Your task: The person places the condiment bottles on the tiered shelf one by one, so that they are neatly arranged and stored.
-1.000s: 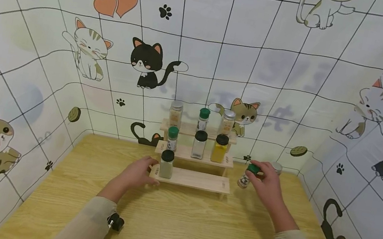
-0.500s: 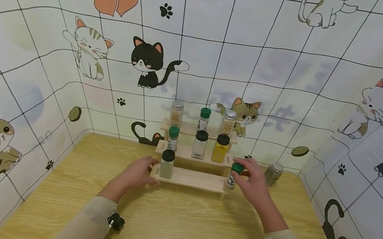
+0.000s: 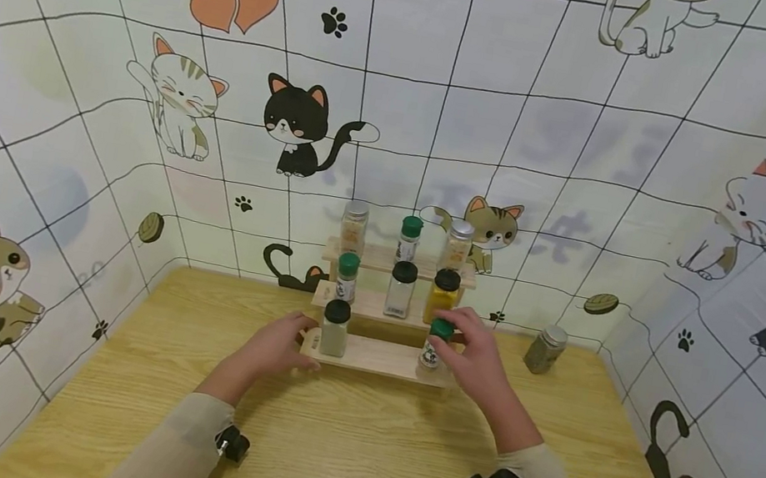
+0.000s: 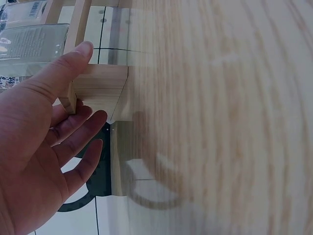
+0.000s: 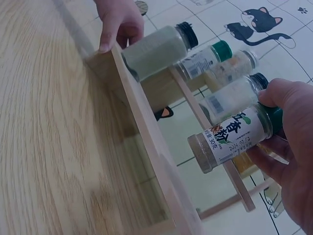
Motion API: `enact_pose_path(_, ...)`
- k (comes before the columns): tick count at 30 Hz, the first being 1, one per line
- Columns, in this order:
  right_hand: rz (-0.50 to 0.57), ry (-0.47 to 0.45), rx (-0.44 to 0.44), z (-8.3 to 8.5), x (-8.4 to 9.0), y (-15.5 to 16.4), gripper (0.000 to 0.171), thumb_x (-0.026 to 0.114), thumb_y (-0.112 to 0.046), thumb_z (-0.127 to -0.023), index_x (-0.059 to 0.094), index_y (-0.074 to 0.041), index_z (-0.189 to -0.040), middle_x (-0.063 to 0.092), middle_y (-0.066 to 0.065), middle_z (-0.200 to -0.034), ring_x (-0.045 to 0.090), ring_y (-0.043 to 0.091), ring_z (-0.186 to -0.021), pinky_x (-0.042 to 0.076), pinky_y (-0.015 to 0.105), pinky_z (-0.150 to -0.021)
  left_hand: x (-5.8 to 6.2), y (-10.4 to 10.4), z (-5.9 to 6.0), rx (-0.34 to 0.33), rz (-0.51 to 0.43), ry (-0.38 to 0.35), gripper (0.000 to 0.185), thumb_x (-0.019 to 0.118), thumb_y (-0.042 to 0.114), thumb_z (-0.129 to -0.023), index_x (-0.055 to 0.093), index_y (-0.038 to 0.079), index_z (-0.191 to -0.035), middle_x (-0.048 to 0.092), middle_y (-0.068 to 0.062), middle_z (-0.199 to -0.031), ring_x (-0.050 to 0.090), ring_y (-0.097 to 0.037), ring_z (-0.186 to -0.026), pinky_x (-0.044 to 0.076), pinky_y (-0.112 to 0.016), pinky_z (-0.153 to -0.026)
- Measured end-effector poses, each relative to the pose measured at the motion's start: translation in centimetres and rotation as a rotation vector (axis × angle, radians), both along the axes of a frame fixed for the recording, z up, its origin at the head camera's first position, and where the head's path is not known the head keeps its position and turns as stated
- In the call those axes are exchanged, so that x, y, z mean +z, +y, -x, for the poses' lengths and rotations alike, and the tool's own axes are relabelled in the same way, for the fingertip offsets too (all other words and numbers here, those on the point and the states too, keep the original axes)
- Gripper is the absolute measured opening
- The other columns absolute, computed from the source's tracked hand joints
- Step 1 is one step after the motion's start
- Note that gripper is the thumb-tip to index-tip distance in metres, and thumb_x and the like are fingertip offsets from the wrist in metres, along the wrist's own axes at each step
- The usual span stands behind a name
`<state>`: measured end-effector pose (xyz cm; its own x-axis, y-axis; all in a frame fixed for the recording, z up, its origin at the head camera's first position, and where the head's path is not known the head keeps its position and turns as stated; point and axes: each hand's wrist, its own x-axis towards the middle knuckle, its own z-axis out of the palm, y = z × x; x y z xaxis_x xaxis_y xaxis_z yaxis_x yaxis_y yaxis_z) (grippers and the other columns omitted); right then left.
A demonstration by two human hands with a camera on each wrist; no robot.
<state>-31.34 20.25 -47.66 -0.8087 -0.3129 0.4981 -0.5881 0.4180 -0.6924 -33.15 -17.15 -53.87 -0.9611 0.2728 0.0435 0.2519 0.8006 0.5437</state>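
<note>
My right hand (image 3: 480, 363) pinches a small spice jar (image 3: 430, 354) by its green cap, with thumb and fingers round the lid. In the right wrist view the spice jar (image 5: 230, 137) is tilted, its white label facing the camera and brown powder inside. It hangs over the right end of the lowest step of a three-tier wooden rack (image 3: 382, 357), its base apparently just off the board. My left hand (image 3: 274, 346) holds that step's left end, thumb (image 4: 73, 58) on the board and fingers around its end. Beside it stands a black-capped jar (image 3: 334, 331) of pale powder.
The middle tier carries a green-capped jar (image 3: 346, 275), a black-capped clear jar (image 3: 400, 291) and a yellow-filled jar (image 3: 443, 293). Several jars stand on the top tier (image 3: 380, 258). A silver-capped jar (image 3: 545, 351) stands on the table (image 3: 348, 445) at right, near the patterned wall.
My right hand has carried the green-capped spice jar leftward from the table at right to over the lowest step's right end. The left hand has stayed at the rack's left end.
</note>
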Motion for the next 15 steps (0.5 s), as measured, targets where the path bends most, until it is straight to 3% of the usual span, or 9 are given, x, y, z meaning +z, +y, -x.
enact_pose_path(3,0.010,-0.030,0.009,0.1,0.0,-1.0,0.037,0.074,-0.019,-0.094,0.066,-0.019,-0.131,0.058,0.001,-0.122,0.061,0.018,-0.103,0.057,0.036,-0.084,0.2,0.1,-0.1,-0.005,0.006,0.004,0.076,0.092,0.047,-0.070,0.062,0.014,-0.132,0.058,0.002,-0.119,0.062,-0.020,-0.107,0.054,-0.041,-0.088)
enact_pose_path(8,0.010,-0.060,0.050,0.1,0.1,-2.7,0.041,0.074,-0.016,-0.094,0.064,-0.012,-0.134,0.058,0.004,-0.123,0.061,0.022,-0.105,0.056,0.041,-0.088,0.2,0.2,-0.1,0.000,0.009,0.002,0.076,0.092,0.046,-0.071,0.062,0.014,-0.132,0.059,0.002,-0.118,0.062,-0.020,-0.106,0.053,-0.041,-0.089)
enact_pose_path(15,-0.005,-0.082,0.064,0.8,-0.3,-4.7,0.040,0.076,-0.014,-0.092,0.067,-0.013,-0.131,0.058,-0.004,-0.120,0.059,0.017,-0.103,0.057,0.038,-0.087,0.1,0.0,0.0,-0.009,0.009,0.009,0.077,0.092,0.048,-0.070,0.062,0.013,-0.132,0.058,0.002,-0.117,0.062,-0.019,-0.105,0.054,-0.041,-0.087)
